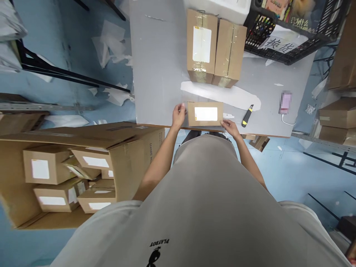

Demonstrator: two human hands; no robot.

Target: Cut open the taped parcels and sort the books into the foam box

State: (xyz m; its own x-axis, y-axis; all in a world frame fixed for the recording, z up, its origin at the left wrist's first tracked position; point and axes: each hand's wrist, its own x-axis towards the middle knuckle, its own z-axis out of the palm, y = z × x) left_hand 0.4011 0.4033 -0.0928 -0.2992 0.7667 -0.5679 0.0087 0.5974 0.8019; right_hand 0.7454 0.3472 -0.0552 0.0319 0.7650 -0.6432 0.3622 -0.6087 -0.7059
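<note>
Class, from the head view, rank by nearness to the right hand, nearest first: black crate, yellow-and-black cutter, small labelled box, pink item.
1. Small labelled box: left of the right hand, at its fingertips.
2. Yellow-and-black cutter: just right of the hand.
3. Pink item: farther right.
4. Black crate: beyond, far right.

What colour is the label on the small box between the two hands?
The label is mostly white; it shows in the head view.

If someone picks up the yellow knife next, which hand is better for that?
Probably the right hand: it's nearer the knife. The left hand is farther away, beyond the small box.
</note>
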